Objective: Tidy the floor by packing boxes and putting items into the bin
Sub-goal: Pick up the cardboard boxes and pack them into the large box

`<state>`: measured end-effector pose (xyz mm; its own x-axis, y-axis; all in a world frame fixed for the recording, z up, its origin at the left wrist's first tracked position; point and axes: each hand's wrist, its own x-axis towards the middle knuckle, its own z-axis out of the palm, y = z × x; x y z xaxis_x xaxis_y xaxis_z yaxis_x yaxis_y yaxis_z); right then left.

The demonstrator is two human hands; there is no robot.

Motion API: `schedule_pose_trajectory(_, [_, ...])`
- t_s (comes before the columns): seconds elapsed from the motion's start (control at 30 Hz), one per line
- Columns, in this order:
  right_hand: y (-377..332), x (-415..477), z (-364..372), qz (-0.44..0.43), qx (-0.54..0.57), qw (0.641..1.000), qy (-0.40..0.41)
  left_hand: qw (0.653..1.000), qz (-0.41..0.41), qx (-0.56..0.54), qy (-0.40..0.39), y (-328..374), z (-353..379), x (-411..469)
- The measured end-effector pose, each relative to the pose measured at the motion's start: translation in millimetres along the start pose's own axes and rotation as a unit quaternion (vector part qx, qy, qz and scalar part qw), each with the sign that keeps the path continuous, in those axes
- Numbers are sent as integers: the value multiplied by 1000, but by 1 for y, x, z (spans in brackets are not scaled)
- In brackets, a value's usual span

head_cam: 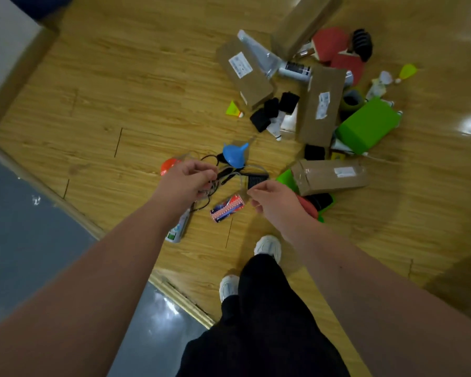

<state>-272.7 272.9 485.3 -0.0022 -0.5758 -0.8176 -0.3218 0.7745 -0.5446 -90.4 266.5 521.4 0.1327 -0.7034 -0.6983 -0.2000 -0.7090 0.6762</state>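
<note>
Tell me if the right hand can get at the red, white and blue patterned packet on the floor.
Probably yes: the red, white and blue patterned packet lies uncovered on the wooden floor near the right hand, though its fingers look pinched together.

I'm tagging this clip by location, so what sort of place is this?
Likely an indoor room, perhaps a games or storage space: a wood-plank floor, scattered cardboard boxes, and red table-tennis paddles.

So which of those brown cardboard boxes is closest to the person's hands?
The brown cardboard box wrapped in clear tape, lying just beyond the right hand; the other three brown boxes lie farther off.
</note>
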Motion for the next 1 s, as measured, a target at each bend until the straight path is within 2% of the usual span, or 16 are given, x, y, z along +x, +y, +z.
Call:
schedule_pose_trajectory(0.17, [-12,63,-30,29,56,997,36,1000,14,-6,-8,24,34,70])
schedule_pose_trajectory(0.3, [3,114,-48,64,122,988,71,998,10,4,-69,23,93,114])
schedule_pose_trajectory(0.4, [28,155,-65,89,175,971,135,992,6,35,-118,16,137,149])
schedule_pose_trajectory(0.47, [56,194,-75,128,251,941,189,988,6,56,-145,5,165,181])
schedule_pose_trajectory(0.5, [71,210,-83,168,340,892,248,986,1,67,-154,-2,178,195])
schedule_pose_trajectory(0.53, [91,231,-88,186,319,885,282,984,-1,80,-162,-10,192,211])
schedule_pose_trajectory(0.6, [123,259,-94,189,414,831,320,978,-5,108,-177,-29,214,243])
schedule_pose_trajectory(0.67, [151,279,-98,238,432,819,292,972,-13,135,-194,-50,235,271])
schedule_pose_trajectory(0.73, [179,298,-98,296,456,793,272,965,-21,154,-210,-70,250,293])
schedule_pose_trajectory(0.8, [201,315,-93,323,472,772,278,962,-30,165,-216,-87,259,309])
schedule_pose_trajectory(0.87, [212,324,-87,291,540,736,286,961,-38,173,-213,-99,263,318])
schedule_pose_trajectory(0.93, [217,327,-84,241,622,683,298,958,-43,184,-215,-105,264,321])
schedule_pose_trajectory(1.0, [209,319,-85,208,665,657,287,956,-49,190,-216,-105,262,317])
